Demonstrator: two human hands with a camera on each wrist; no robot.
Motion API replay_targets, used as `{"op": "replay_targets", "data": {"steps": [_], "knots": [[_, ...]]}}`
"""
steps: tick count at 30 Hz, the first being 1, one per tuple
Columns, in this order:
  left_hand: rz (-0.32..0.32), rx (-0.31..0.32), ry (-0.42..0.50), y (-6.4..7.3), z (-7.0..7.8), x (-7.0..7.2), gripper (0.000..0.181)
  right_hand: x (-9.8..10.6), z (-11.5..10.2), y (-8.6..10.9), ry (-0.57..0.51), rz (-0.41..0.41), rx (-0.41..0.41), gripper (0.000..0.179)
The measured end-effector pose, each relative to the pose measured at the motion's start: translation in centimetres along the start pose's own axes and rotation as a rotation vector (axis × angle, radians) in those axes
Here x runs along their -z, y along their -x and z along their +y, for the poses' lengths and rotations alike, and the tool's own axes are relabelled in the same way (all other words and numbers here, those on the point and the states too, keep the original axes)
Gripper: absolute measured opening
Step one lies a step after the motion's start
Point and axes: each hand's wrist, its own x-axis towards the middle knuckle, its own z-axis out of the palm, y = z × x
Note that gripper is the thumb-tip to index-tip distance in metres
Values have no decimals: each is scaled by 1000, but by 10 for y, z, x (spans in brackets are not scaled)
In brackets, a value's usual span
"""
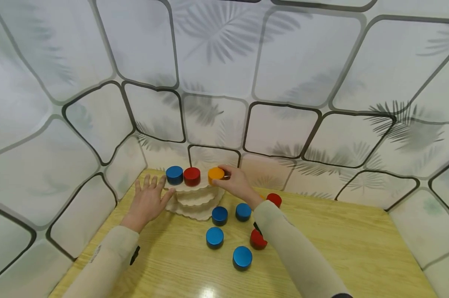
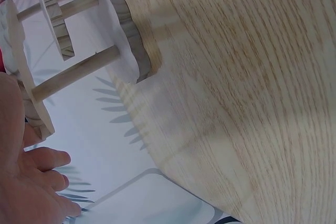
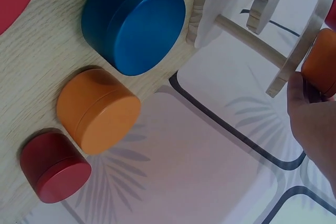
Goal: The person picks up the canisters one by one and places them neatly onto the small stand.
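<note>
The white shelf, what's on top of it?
A blue tin and a red tin; the right hand holds an orange tin there. The bits of shelf beneath them are covered.

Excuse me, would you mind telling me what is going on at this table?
A person's right hand grips an orange container at the top tier of a pale stand. A blue container and a red container stand on that tier, left of it. The left hand is spread at the stand's left end, holding nothing. Other containers stand on the table.
</note>
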Motion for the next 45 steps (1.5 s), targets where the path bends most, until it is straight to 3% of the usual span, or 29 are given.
{"op": "replay_targets", "data": {"steps": [16,34,45], "knots": [[9,-9,-15,0,-1,-3,72,-10,-12,-7,84,1,-14,63],[1,-3,8,1,-1,-3,73,-18,-13,-14,11,-5,-64,69],[12,-4,2,1,-1,-2,72,-22,-15,-16,34,16,-55,68]]}}
